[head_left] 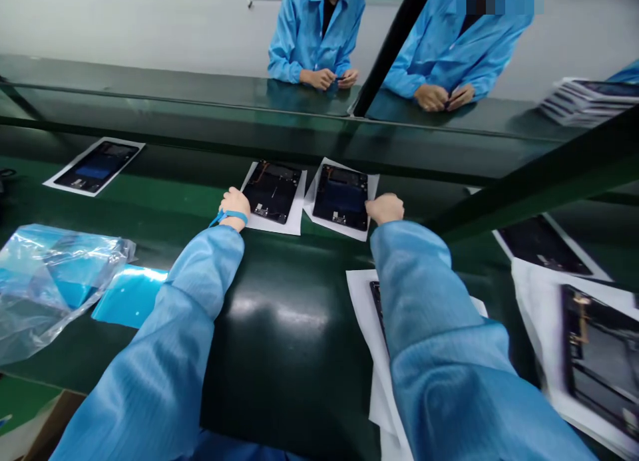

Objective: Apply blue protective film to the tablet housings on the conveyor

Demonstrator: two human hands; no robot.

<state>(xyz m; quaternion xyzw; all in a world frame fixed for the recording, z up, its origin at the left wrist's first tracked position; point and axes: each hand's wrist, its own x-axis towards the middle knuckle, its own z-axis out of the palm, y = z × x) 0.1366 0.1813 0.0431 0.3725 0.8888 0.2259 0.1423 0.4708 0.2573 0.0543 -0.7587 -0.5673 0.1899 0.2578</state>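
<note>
Reaching across the green conveyor belt [279, 328], both arms are stretched to two opened dark devices lying side by side, each on its own white sheet. The left hand [233, 207], curled, touches the edge of the left sheet [295, 216]; the right hand [385, 208], fisted, rests at the right device [342, 196]. Whether anything is pinched cannot be told. The sheets apparently keep the devices off the belt.

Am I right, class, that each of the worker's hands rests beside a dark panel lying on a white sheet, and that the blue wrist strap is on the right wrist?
Not quite. The head view shows the blue wrist strap on the left hand, not the right hand. Each hand does rest beside a dark panel on a white sheet.
</note>
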